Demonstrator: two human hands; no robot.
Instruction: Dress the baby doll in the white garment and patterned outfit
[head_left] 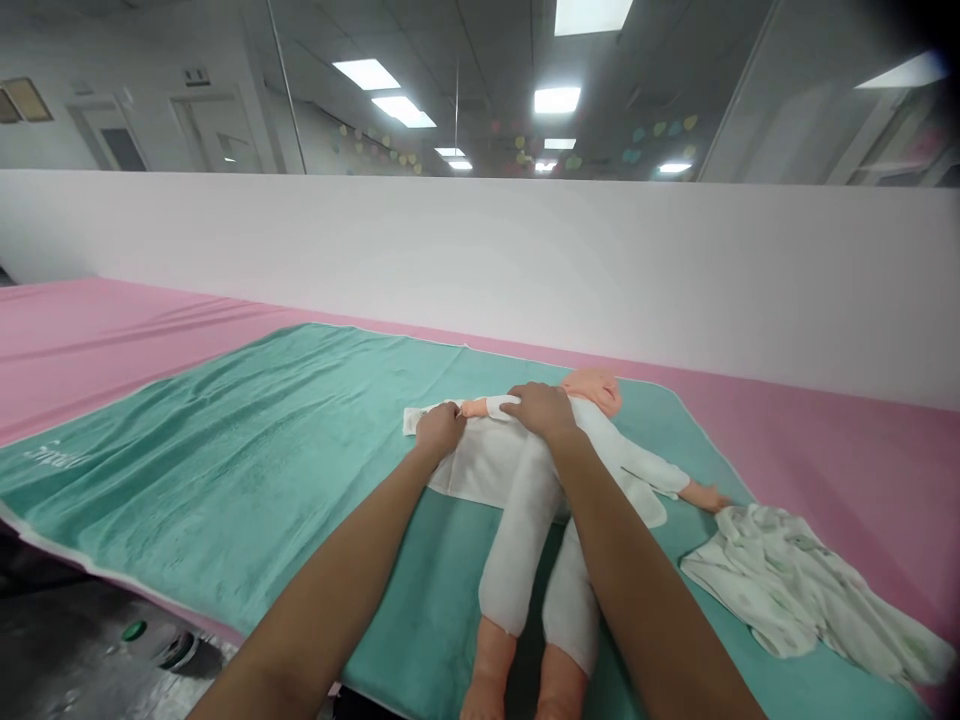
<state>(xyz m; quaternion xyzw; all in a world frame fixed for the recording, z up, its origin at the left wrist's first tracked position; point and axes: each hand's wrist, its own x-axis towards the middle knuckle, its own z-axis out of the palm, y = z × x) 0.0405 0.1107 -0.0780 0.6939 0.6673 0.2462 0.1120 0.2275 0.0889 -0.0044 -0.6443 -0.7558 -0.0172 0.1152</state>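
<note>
A baby doll [525,530] in white clothes lies on its back on a green blanket [247,450], its head [594,388] toward the wall. My left hand [441,430] is closed at the doll's small hand and the edge of a white baby garment [476,460] spread under that arm; the fingertips are partly hidden. My right hand [544,410] curls over the doll's sleeved upper arm near the shoulder, its thumb unclear. The doll's other arm [660,470] stretches out to the right, sleeve on. Both bare lower legs reach toward me.
A crumpled white cloth with a pale pattern [810,580] lies at the right, by the doll's hand. Pink padding [840,460] shows around the blanket, and a low white wall [480,270] stands behind. A green-capped bottle [157,640] is below the front edge at left.
</note>
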